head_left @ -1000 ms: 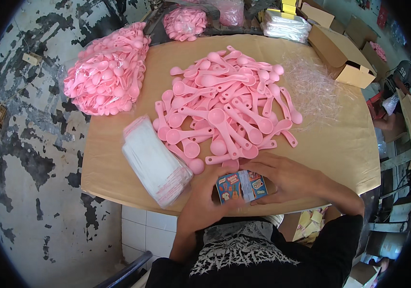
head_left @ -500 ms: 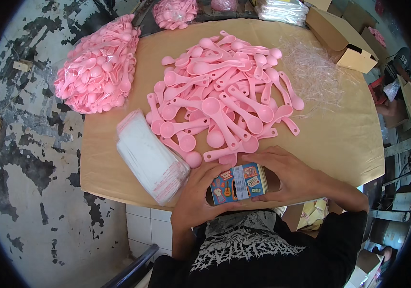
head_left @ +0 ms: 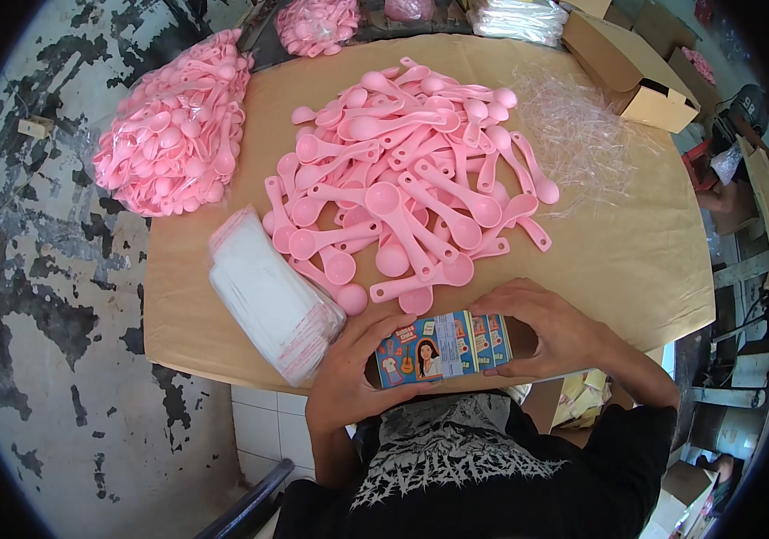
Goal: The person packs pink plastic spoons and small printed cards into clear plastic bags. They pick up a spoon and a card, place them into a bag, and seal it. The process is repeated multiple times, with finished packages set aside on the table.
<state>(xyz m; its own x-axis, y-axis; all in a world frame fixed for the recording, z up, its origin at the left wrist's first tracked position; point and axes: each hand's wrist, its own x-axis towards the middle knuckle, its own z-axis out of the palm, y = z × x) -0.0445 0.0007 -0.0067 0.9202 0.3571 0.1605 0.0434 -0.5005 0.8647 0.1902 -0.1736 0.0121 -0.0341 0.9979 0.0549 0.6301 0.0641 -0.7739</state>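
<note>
Between my two hands is a stack of small blue printed cards (head_left: 409, 352) with a pale paper band (head_left: 450, 345) across it. My left hand (head_left: 355, 366) grips the left end, fingers along the far edge and thumb along the near edge. My right hand (head_left: 541, 331) curves round the right end in the same way. On that right side the cards are slid apart in overlapping steps. Just beyond my hands lies a heap of pink measuring spoons (head_left: 402, 193). Left of my left hand rests a pile of clear plastic sleeves (head_left: 268, 296).
Brown paper covers the table (head_left: 631, 260). A large clear bag of pink spoons (head_left: 173, 126) stands at the far left, a smaller one (head_left: 317, 25) behind. Tangled clear plastic strips (head_left: 573, 135) and a cardboard box (head_left: 627, 72) lie at the far right. Another person (head_left: 734, 135) is beyond the table's right side.
The right part of the card stack has spread rightward into overlapping steps. My right hand has shifted slightly outward with it, and the whole view has moved a little.
</note>
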